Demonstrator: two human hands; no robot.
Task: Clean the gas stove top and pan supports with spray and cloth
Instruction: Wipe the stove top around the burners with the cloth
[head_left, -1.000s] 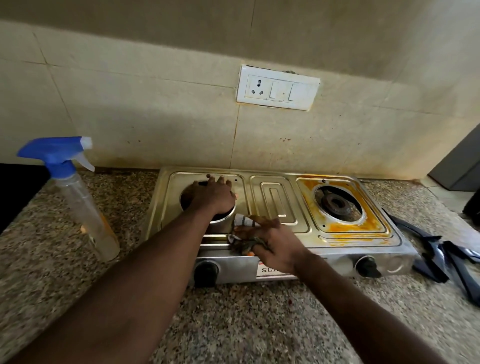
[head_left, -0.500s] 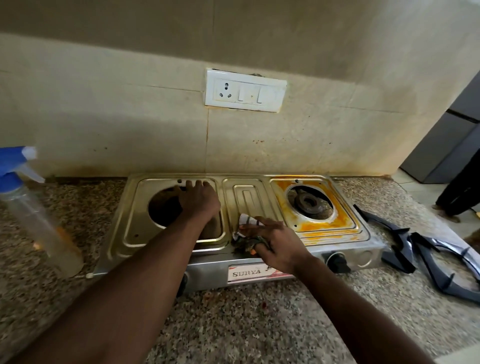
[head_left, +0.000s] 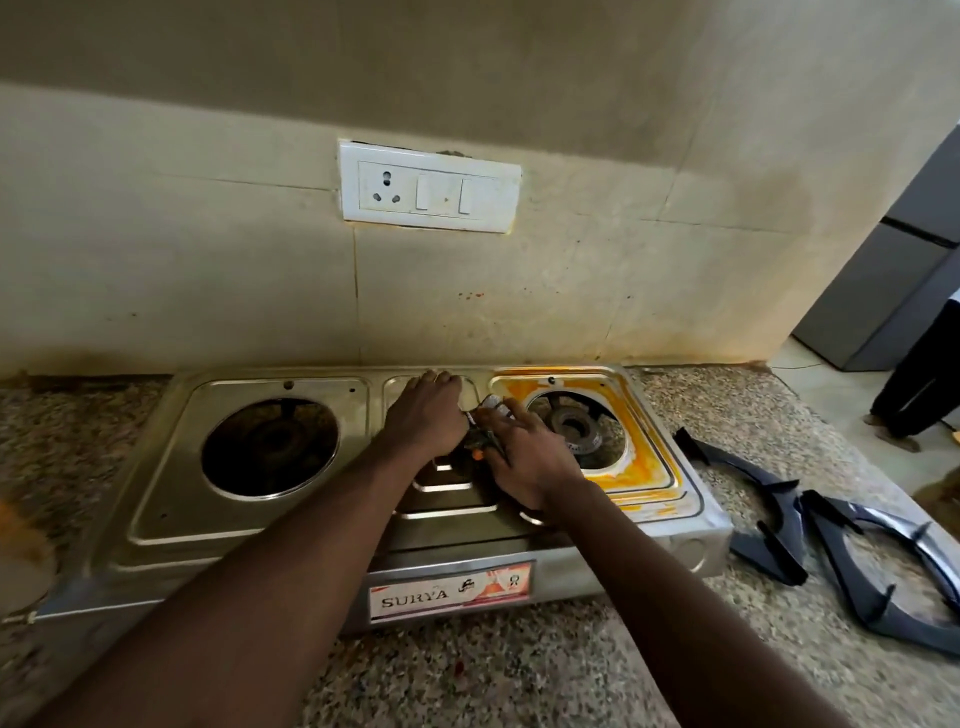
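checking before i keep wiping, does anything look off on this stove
Orange-yellow residue coats the right burner tray, while the left tray is bare steel. Both pan supports lie off the stove, on the counter to its right.

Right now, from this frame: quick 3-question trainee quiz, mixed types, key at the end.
1. True or false: both pan supports sit on the stove.
2. The orange stain surrounds: A) the left burner, B) the right burner, C) the wall socket.
3. Which hand holds the cloth?
Key: 1 false, they lie on the counter to the right of it. 2 B. 3 the right hand.
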